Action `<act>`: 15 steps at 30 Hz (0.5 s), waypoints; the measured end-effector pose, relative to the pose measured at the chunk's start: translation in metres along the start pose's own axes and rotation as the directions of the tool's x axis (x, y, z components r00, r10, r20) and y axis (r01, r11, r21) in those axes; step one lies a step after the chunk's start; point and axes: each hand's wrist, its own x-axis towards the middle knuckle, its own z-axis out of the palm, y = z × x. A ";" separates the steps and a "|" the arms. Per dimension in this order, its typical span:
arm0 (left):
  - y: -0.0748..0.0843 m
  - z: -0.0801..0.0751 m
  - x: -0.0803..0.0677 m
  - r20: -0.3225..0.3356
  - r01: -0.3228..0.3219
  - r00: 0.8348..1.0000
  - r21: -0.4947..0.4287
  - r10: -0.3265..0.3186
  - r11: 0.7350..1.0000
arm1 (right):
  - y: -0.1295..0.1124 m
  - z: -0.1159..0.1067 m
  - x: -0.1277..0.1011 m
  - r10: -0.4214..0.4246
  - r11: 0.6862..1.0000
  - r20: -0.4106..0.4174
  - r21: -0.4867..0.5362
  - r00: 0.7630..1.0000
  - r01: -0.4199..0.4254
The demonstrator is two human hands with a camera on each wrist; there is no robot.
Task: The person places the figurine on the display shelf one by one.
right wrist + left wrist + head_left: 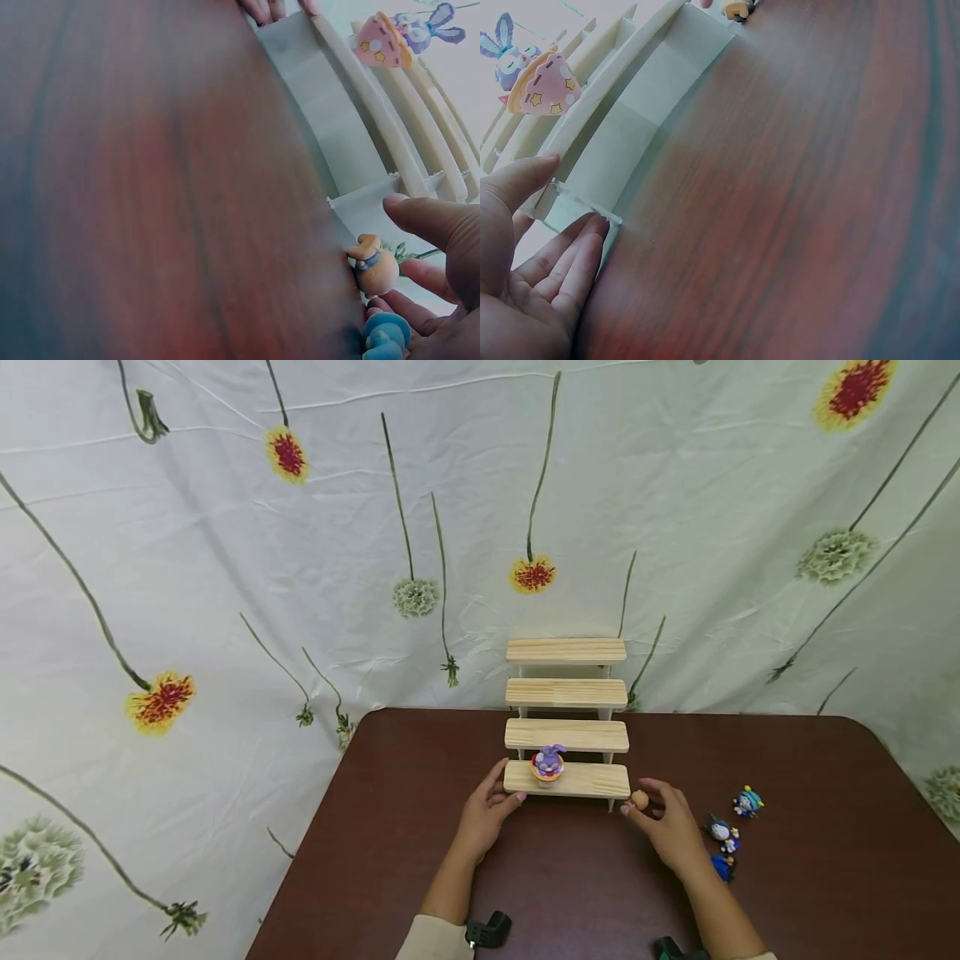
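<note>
A four-step wooden display shelf (566, 736) stands on the table, and a purple rabbit figurine (548, 763) in a pink, star-dotted cone sits on its lowest step. My left hand (483, 818) holds the shelf's left end, thumb at the front plank and fingers against the white side panel (592, 202). At the right end, my right hand (670, 829) is spread beside a small orange-brown figurine (377, 271). An index fingertip is right at that figurine, while the thumb stands apart from it, near the plank's end.
To the right of my right hand lie several small figurines: a teal-hatted one (747, 802), a dark-and-white one (718, 829) and a blue one (722, 867). A flower-printed cloth (337, 527) hangs behind the brown table (420, 752), close to the shelf's back.
</note>
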 end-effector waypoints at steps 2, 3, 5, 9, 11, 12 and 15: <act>0.000 0.000 0.000 0.002 0.004 1.000 -0.006 -0.003 1.000 | 0.001 0.001 0.001 -0.005 1.000 -0.006 -0.026 1.000 0.005; 0.000 0.001 0.000 0.003 0.002 1.000 -0.007 -0.002 1.000 | 0.002 0.001 0.001 -0.005 0.999 -0.010 -0.038 1.000 0.005; 0.000 0.001 0.000 0.005 0.003 1.000 -0.009 -0.003 1.000 | 0.003 0.002 0.002 -0.007 0.999 -0.017 -0.052 1.000 0.006; -0.001 0.001 0.001 0.008 -0.002 1.000 -0.009 0.002 1.000 | 0.004 0.003 0.003 -0.008 0.997 -0.023 -0.083 1.000 0.006; -0.001 0.001 0.001 0.008 0.000 1.000 -0.011 0.001 1.000 | 0.005 0.004 0.004 -0.013 0.995 -0.025 -0.098 1.000 0.010; -0.001 0.000 0.001 0.007 -0.001 1.000 -0.010 0.002 1.000 | 0.005 0.004 0.004 -0.015 0.994 -0.026 -0.106 1.000 0.012; -0.001 0.000 0.001 0.007 0.003 1.000 -0.014 -0.003 1.000 | 0.005 0.004 0.005 -0.021 0.993 -0.031 -0.118 0.999 0.018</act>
